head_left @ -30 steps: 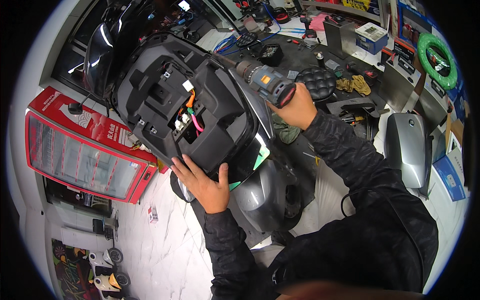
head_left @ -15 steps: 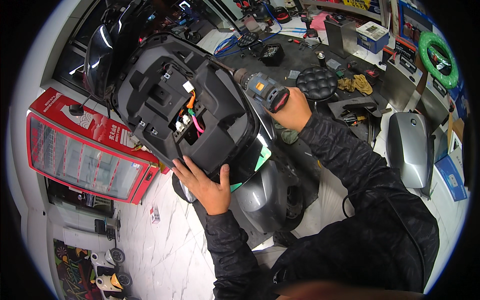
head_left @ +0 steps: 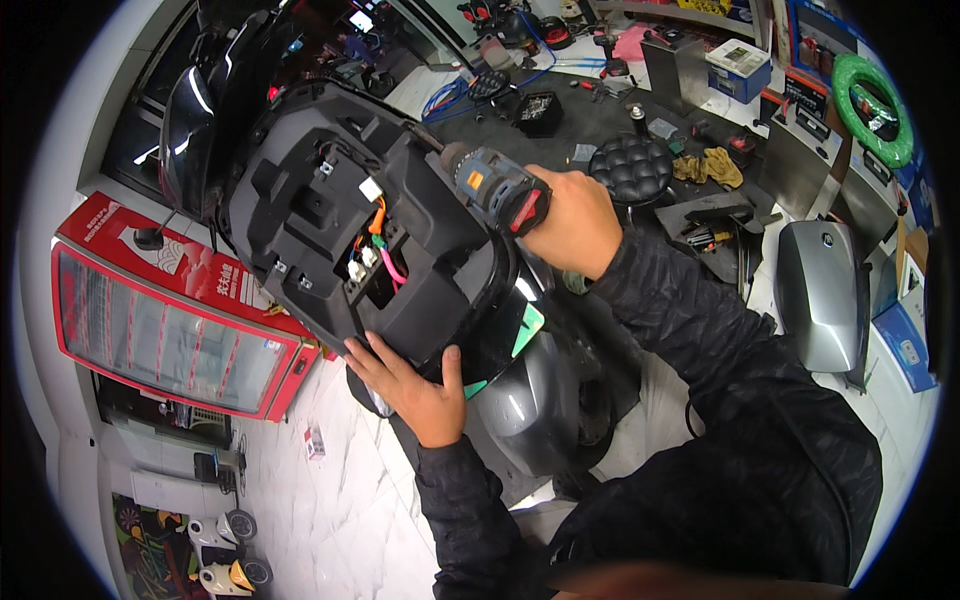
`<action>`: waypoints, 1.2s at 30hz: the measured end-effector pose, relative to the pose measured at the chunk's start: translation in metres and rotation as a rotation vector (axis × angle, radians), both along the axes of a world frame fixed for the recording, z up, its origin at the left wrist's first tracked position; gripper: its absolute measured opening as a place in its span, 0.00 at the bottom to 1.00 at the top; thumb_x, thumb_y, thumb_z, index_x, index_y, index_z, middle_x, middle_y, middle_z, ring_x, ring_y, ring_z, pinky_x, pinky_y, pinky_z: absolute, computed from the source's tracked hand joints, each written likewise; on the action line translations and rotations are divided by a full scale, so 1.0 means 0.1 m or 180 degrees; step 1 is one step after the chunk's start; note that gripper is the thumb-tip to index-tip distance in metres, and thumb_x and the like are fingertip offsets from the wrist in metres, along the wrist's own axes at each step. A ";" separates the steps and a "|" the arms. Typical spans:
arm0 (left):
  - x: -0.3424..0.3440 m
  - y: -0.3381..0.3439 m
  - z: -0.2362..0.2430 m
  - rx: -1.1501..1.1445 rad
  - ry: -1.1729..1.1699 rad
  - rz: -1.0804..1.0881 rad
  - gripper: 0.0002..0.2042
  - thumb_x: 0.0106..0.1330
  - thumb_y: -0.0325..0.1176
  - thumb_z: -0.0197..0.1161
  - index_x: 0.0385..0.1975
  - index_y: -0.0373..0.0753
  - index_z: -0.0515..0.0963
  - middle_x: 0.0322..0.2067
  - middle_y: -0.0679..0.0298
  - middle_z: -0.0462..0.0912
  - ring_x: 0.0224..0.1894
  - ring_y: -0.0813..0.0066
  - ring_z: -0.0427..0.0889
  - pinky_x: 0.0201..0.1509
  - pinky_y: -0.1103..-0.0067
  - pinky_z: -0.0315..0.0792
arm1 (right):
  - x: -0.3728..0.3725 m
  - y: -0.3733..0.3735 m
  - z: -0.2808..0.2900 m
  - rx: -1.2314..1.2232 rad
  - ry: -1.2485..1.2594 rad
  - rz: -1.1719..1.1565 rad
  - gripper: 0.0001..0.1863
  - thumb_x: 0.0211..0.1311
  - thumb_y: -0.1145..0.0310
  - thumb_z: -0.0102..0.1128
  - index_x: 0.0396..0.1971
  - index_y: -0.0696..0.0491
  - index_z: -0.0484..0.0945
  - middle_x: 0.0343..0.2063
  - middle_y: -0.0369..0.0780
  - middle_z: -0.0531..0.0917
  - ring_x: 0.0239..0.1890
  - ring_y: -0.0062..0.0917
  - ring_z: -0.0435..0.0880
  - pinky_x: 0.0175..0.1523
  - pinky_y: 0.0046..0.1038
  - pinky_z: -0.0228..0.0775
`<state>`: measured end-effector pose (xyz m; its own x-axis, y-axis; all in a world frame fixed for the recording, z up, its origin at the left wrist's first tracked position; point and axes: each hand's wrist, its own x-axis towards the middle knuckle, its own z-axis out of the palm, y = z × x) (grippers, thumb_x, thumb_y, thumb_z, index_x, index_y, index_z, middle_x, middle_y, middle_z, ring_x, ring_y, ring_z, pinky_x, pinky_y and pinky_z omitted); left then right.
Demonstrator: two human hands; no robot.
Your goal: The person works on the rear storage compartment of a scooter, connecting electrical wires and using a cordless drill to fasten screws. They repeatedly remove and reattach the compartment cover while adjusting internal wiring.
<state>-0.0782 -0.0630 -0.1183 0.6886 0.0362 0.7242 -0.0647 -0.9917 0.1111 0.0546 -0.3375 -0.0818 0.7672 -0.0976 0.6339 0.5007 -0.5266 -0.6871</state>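
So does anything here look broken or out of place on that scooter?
The black scooter panel is off its seat and tilted, steadied by the left hand, with coloured wires bare in an opening. The right hand holds a cordless drill against it. A grey body panel stands loose on the floor.

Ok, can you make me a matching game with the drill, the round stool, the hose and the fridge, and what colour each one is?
Things:
1. cordless drill
2. round stool
3. coiled hose
4. display fridge

Colours:
a. green
b. red frame
c. black, tufted seat
d. grey-blue with a red end

Pairs: 1-d, 2-c, 3-a, 4-b. The right hand holds the cordless drill.
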 end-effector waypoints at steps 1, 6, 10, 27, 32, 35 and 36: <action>0.00 0.00 0.00 0.0016 -0.0013 0.0010 0.52 0.68 0.47 0.75 0.85 0.34 0.50 0.86 0.43 0.42 0.87 0.34 0.41 0.87 0.48 0.44 | -0.01 0.00 0.03 -0.0018 0.0007 -0.0029 0.14 0.55 0.61 0.73 0.37 0.53 0.85 0.29 0.52 0.89 0.37 0.56 0.89 0.44 0.53 0.82; 0.00 -0.01 0.00 0.0004 -0.0016 0.0010 0.52 0.68 0.49 0.75 0.85 0.33 0.50 0.86 0.42 0.42 0.87 0.34 0.41 0.87 0.48 0.43 | -0.02 -0.03 0.07 -0.0017 0.0074 0.0026 0.14 0.55 0.61 0.73 0.37 0.53 0.84 0.29 0.52 0.89 0.36 0.56 0.89 0.44 0.53 0.82; 0.01 0.01 -0.01 -0.0009 -0.0045 -0.0057 0.54 0.68 0.52 0.76 0.85 0.33 0.51 0.86 0.40 0.42 0.87 0.31 0.40 0.87 0.45 0.43 | 0.00 -0.01 0.05 -0.0076 0.0058 0.0011 0.13 0.55 0.62 0.73 0.36 0.54 0.84 0.29 0.52 0.89 0.36 0.56 0.89 0.43 0.53 0.82; 0.00 0.01 -0.01 -0.0060 -0.0024 -0.0083 0.54 0.68 0.52 0.76 0.85 0.33 0.51 0.86 0.39 0.42 0.86 0.30 0.39 0.86 0.42 0.43 | 0.05 0.00 0.10 0.0097 0.0153 0.0051 0.13 0.55 0.61 0.74 0.38 0.52 0.86 0.30 0.52 0.89 0.37 0.56 0.89 0.45 0.53 0.82; 0.00 0.01 -0.01 -0.0070 -0.0036 -0.0105 0.54 0.67 0.51 0.77 0.85 0.34 0.51 0.86 0.39 0.42 0.86 0.29 0.39 0.86 0.42 0.43 | 0.05 -0.02 0.11 0.0008 0.0200 0.0030 0.14 0.56 0.61 0.74 0.38 0.52 0.86 0.31 0.52 0.90 0.38 0.56 0.89 0.46 0.53 0.82; 0.00 0.01 -0.01 -0.0103 -0.0004 -0.0079 0.54 0.67 0.50 0.77 0.85 0.34 0.51 0.86 0.39 0.42 0.86 0.29 0.39 0.86 0.42 0.42 | 0.05 -0.02 0.11 -0.0122 0.0012 -0.0050 0.12 0.57 0.65 0.71 0.39 0.52 0.85 0.29 0.52 0.88 0.37 0.56 0.88 0.42 0.51 0.81; 0.00 0.01 -0.01 -0.0092 -0.0015 -0.0087 0.54 0.66 0.50 0.77 0.85 0.34 0.51 0.86 0.39 0.42 0.86 0.29 0.39 0.86 0.42 0.42 | 0.05 -0.02 0.10 -0.0105 0.0065 -0.0027 0.12 0.57 0.65 0.71 0.39 0.52 0.85 0.29 0.51 0.88 0.37 0.56 0.88 0.42 0.51 0.81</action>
<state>-0.0777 -0.0620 -0.1193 0.6861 0.0384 0.7265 -0.0922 -0.9860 0.1392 0.0597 -0.3391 -0.0716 0.7793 -0.0833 0.6211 0.4821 -0.5533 -0.6793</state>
